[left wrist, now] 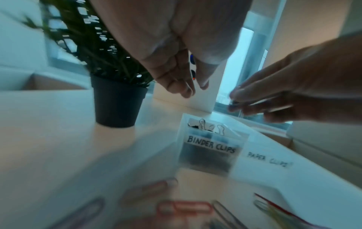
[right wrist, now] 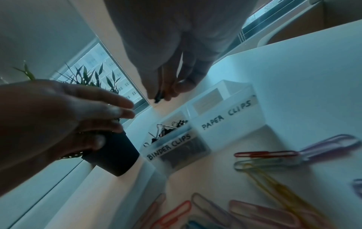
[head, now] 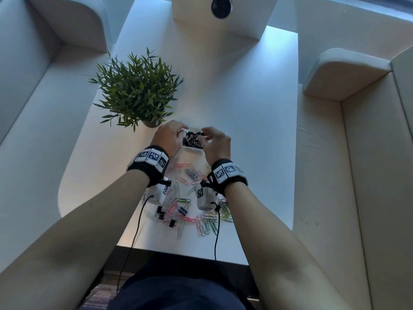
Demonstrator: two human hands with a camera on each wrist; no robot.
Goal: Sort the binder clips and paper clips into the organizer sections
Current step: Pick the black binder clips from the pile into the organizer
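Head view shows us both hands raised over the organizer (head: 194, 141), which sits on the white table (head: 245, 130) just in front of a potted plant (head: 136, 90). Our left hand (head: 168, 136) hovers at the organizer's left edge with fingers loosely extended and nothing in them that we can see. Our right hand (head: 215, 142) is above its right side, and the right wrist view shows thumb and fingertips pinching a small dark binder clip (right wrist: 158, 97).

From the wrist views we read two handwritten labels on the translucent organizer: the "BINDER CLIPS" section (right wrist: 172, 131) on the left already holds a heap of black binder clips with wire handles, and the "PAPER CLIPS" section (right wrist: 225, 108) sits just beside it on the right; we cannot tell what lies inside that one.

Nearer to us on the table lies a loose scatter of coloured paper clips (head: 201, 218) in pink, green, yellow and purple, with a few black binder clips (head: 182, 210) mixed among them. Both wrists wear black bands with printed markers, and thin black cables trail from them toward our lap.
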